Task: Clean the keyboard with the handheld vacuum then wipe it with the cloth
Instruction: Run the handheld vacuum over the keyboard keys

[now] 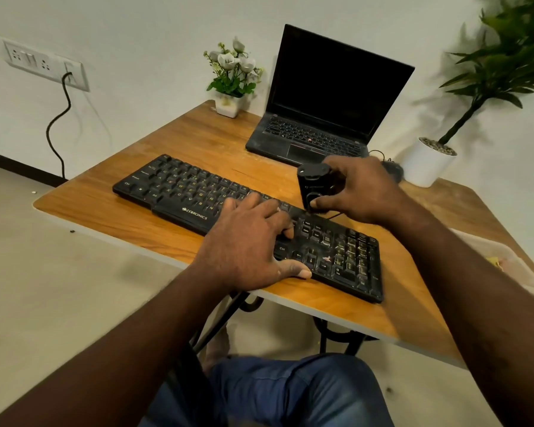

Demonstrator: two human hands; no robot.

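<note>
The black keyboard (179,192) is laid slantwise on the wooden tabletop (121,217), in front of an open laptop (321,118). The left hand (247,245) is laid on its keys, fingers spread and relaxed. A small black vacuum (313,186) is gripped in the right hand (361,189) at the keyboard's far edge.

The left hand (247,241) rested on the black keyboard (179,189); the right hand (361,189) gripped the handheld vacuum (313,183) over its far edge.
</note>
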